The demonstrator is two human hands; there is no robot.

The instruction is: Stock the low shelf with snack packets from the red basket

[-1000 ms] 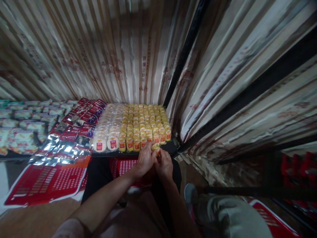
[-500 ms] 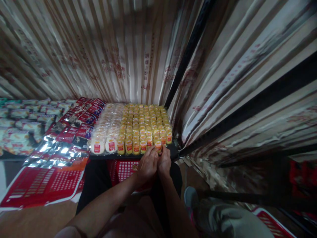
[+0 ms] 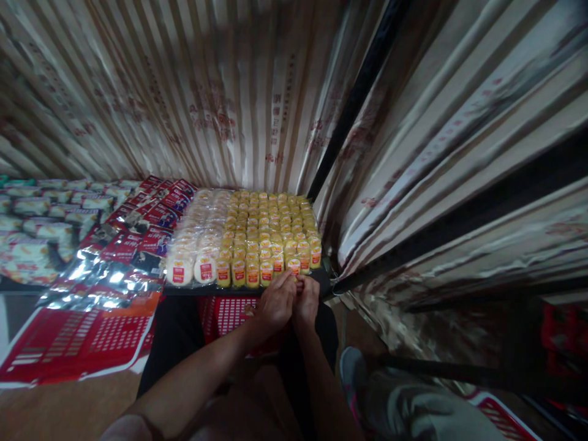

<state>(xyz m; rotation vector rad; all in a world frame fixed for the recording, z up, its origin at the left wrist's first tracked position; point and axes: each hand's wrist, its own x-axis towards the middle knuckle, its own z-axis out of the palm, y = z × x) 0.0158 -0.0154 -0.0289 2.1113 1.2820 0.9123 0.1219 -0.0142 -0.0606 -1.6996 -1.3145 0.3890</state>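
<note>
Your left hand and right hand sit pressed together at the front edge of the shelf, w/ fingers of both curled around a small yellow packet — mostly hidden, just in front of the front row of yellow packets. White round packets lie left of those, red packets further left. Red basket sits below the shelf edge — under your wrists.

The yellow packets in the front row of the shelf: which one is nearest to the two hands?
The yellow packet second from the right end of the front row. The fingertips of the left hand and the right hand meet just below it; the others stand clear.
</note>
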